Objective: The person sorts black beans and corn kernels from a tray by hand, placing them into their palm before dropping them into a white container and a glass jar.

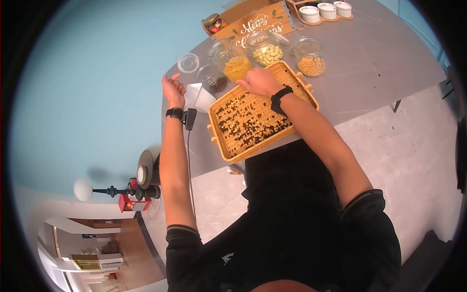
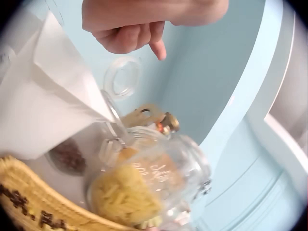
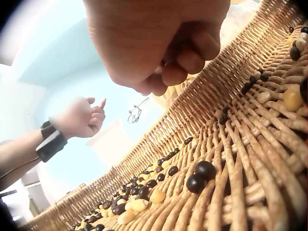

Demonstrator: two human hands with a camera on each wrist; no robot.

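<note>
My left hand [image 1: 173,91] hovers at the table's left edge, its fingers loosely curled and holding nothing. Just below it is a white angular piece [image 1: 198,97] that looks like folded paper. My right hand [image 1: 263,82] is over the far side of a wicker tray [image 1: 214,113], its fingers curled in toward the palm in the right wrist view; nothing shows in them, though the inside of the palm is hidden. Black and yellow beans or kernels [image 3: 139,192] are scattered over the tray's woven bottom. Beside the right thumb stands a glass jar of yellow pasta [image 1: 237,67].
Behind the tray stand a jar of pale green pieces [image 1: 268,54] and a jar of orange-yellow grains [image 1: 311,65]. A jar with dark contents [image 1: 219,84] and an open lid [image 1: 188,63] are at left. Farther back are a wooden Christmas box [image 1: 255,27] and white ramekins [image 1: 310,15].
</note>
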